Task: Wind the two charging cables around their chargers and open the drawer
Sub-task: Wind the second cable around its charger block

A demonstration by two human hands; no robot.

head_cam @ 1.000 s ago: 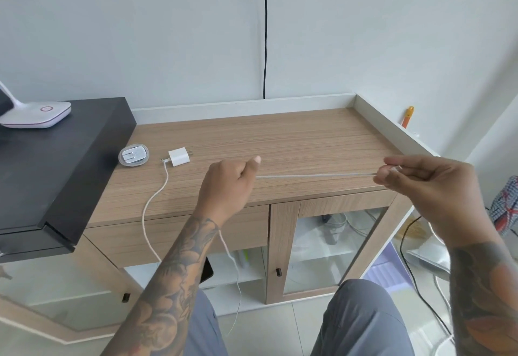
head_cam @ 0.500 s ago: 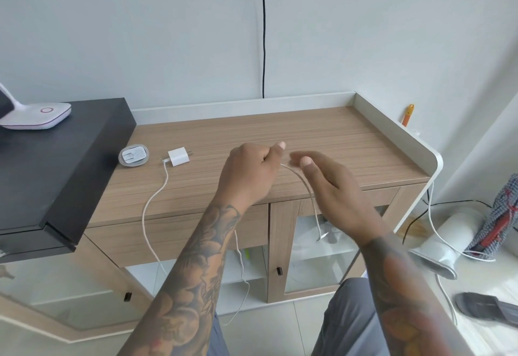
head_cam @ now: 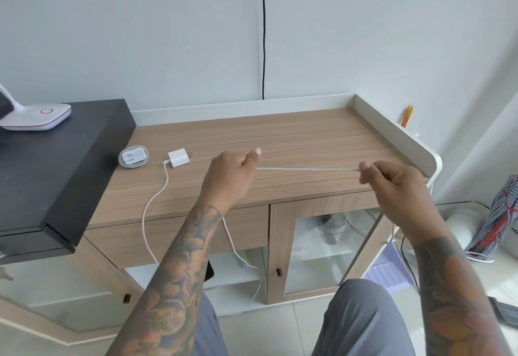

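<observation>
white cable is pinched taut between left hand and right hand; pulling more could drag the charger off the table.

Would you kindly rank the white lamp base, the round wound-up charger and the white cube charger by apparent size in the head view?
1. White lamp base, on the black table, clearly largest.
2. Round wound-up charger, its cable coiled around it.
3. White cube charger, smallest, though close to the round one; all three lie at a similar distance.
</observation>
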